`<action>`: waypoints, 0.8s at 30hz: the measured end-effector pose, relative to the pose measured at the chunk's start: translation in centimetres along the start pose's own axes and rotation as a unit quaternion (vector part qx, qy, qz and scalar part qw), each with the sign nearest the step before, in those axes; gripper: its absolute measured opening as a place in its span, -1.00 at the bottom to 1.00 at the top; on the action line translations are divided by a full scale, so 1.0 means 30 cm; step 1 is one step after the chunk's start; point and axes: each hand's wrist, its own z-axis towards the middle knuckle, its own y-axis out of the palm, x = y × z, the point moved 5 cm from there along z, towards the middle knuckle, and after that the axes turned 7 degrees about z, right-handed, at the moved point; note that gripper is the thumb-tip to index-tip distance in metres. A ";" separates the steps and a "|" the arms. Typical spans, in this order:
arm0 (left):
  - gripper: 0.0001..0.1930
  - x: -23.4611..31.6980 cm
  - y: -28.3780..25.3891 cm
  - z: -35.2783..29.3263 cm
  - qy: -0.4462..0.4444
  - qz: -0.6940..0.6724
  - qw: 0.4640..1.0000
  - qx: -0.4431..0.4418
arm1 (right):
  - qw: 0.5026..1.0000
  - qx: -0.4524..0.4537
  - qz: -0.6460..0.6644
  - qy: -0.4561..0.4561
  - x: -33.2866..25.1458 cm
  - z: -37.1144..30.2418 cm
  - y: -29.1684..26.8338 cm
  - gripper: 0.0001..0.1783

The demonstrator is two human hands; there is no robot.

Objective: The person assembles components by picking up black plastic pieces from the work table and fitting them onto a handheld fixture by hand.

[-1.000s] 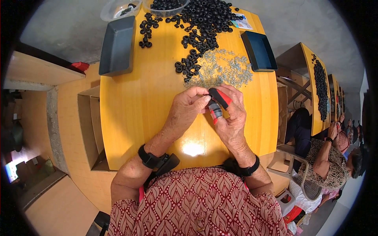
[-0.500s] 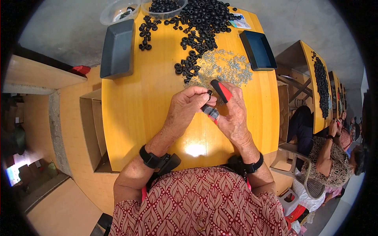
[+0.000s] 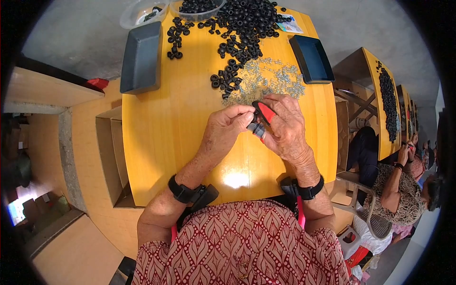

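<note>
My left hand [image 3: 225, 128] pinches a small black ring-like part [image 3: 257, 117] between thumb and fingertips; most of the part is hidden. My right hand [image 3: 286, 128] closes on it from the other side, fingers bent. A red and black cover [image 3: 266, 114] sits on its index finger, and a dark grey and black cover [image 3: 256, 129] is on its thumb. Both hands meet above the yellow table [image 3: 190, 137]. Just beyond them lie many small clear, silvery pieces [image 3: 270, 78] and a cluster of black ring-like parts [image 3: 227, 80].
A large heap of black parts [image 3: 247, 19] covers the far middle, beside a clear bowl [image 3: 194, 18] of them. Dark trays stand far left [image 3: 141, 59] and far right [image 3: 311, 59]. A printed packet [image 3: 290, 23] lies behind the right tray. Another person [image 3: 399, 190] works at the right.
My right thumb and index finger were spread apart and have now closed toward the part at my left fingertips. My left hand has hardly moved.
</note>
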 end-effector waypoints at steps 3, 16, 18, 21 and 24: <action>-0.75 0.008 -0.002 -0.002 0.005 0.042 0.999 -0.008 | 1.000 0.004 -0.002 -0.002 -0.003 0.002 -0.011 -0.56; -0.74 -0.001 0.005 -0.007 -0.027 0.090 0.995 -0.016 | 0.999 -0.040 -0.026 0.016 -0.017 -0.012 -0.012 -0.57; -0.75 -0.002 0.006 -0.010 -0.019 0.100 0.995 -0.010 | 0.998 -0.043 -0.023 0.027 -0.021 -0.014 -0.012 -0.57; -0.77 0.003 0.006 -0.013 0.009 0.111 0.994 0.007 | 0.999 -0.032 -0.014 0.036 -0.026 -0.017 -0.013 -0.57; -0.79 0.003 0.014 -0.019 -0.014 0.074 0.997 0.022 | 0.999 -0.019 -0.014 0.039 -0.016 -0.033 -0.004 -0.56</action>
